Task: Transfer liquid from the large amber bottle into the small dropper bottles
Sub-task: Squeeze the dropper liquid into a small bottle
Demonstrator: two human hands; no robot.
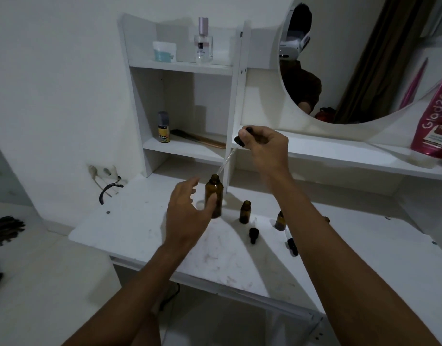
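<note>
Right hand (263, 144) pinches dropper (240, 141), tip slanting down-left at upright amber bottle (214, 193) mouth; left hand (187, 213) loose, thumb touching bottle.

Bare forearms (340, 245), dark top (301, 82), white headset (292, 44)

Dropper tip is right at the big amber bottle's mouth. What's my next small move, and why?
Probably ease the dropper down into the large amber bottle. The right hand pinches its black bulb with the glass tube tilted, its tip just at the open neck, and the left hand sits open beside the bottle to steady it.
</note>
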